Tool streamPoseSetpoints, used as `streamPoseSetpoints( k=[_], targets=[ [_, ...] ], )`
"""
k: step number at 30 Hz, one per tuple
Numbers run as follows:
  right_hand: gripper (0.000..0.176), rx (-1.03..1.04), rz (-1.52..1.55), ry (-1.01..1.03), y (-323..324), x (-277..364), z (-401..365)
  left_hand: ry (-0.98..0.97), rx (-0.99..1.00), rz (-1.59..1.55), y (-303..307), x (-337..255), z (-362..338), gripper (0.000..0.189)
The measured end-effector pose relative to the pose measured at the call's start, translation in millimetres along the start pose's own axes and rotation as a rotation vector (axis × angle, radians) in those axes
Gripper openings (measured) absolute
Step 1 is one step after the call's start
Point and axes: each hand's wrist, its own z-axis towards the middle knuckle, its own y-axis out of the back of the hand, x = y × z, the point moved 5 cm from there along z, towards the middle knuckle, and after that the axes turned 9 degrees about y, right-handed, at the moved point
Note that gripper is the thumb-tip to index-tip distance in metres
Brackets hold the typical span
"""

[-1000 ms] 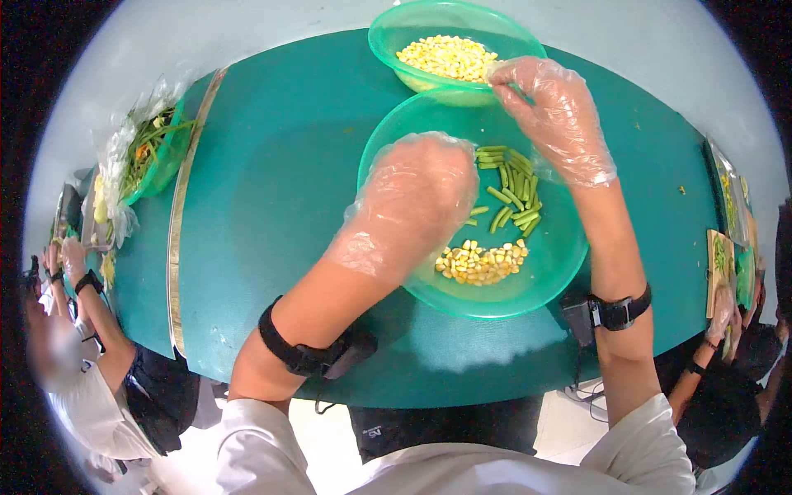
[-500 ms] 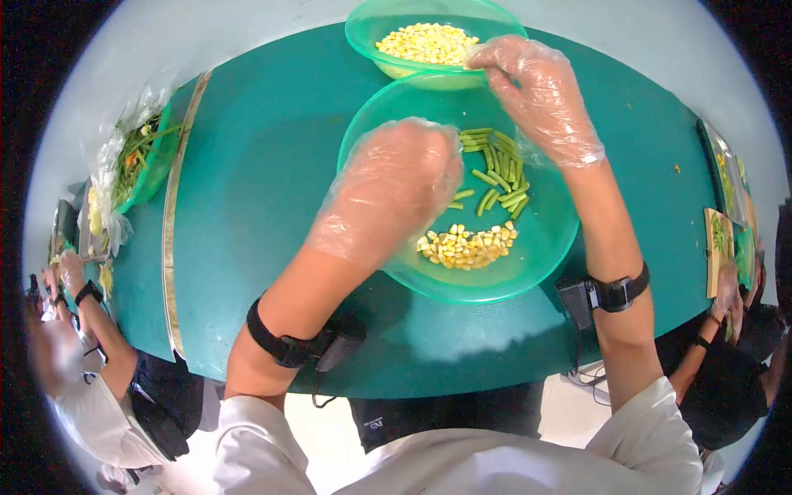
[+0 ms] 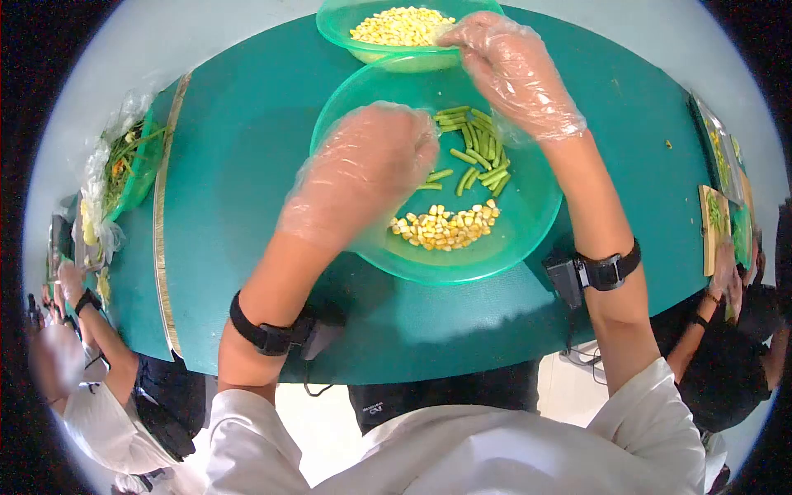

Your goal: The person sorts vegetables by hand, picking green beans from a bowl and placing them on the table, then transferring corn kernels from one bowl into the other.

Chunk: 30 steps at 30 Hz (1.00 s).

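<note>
A large green plastic bowl (image 3: 520, 235) holds cut green bean pieces (image 3: 487, 153) and a heap of corn kernels (image 3: 445, 228) at its near side. My left hand (image 3: 363, 169), in a clear plastic glove, is over the left part of this bowl with its fingers curled closed. Its fingertips are hidden, so anything in them cannot be made out. Beyond stands a second green bowl (image 3: 334, 29) with more corn kernels (image 3: 400, 26). My gloved right hand (image 3: 511, 74) has fingers pinched at this far bowl's near rim, where the two bowls meet.
At left, a green basin (image 3: 144, 169) lined with clear plastic holds vegetable scraps, beside a metal strip (image 3: 161, 214) along the table. Toward the right edge are a wooden board (image 3: 711, 231) and a tray (image 3: 716, 148). People work at both sides.
The whole view has shifted, so the bowls and both hands appear higher and farther left. Relative to the bowls, my hands have hardly moved, and the beans and corn look the same.
</note>
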Motion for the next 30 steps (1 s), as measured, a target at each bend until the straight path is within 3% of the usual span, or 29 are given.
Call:
streamPoseSetpoints(
  k=[2,5,8,11,17,20,30],
  targets=[
    [0.021,0.055,-0.015,-0.039,3.1,1.3,0.9,-0.018,0.032,-0.029,-0.5,0.0,0.7,0.018],
    [0.018,0.120,0.031,-0.077,0.6,9.3,-1.9,-0.040,0.337,-0.089,-4.7,-3.6,-0.3,0.013],
    [0.019,0.122,0.138,-0.139,-6.2,14.6,-6.6,-0.145,0.388,-0.213,-12.4,-8.2,-16.9,0.016],
    [0.020,0.126,0.187,-0.175,-14.7,19.0,-8.9,-0.192,0.341,-0.114,-8.5,-21.6,-27.1,0.022],
    [0.021,0.253,0.148,-0.239,-20.4,16.2,-12.4,-0.194,0.469,-0.150,-16.7,-25.7,-21.8,0.027],
    [0.020,0.301,0.130,-0.271,-19.6,14.9,-12.1,-0.221,0.408,-0.246,-6.4,-40.2,-17.5,0.026],
    [0.020,0.325,0.157,-0.251,-22.4,18.1,-12.6,-0.264,0.515,-0.294,-20.4,-42.2,-17.8,0.018]
  ],
)
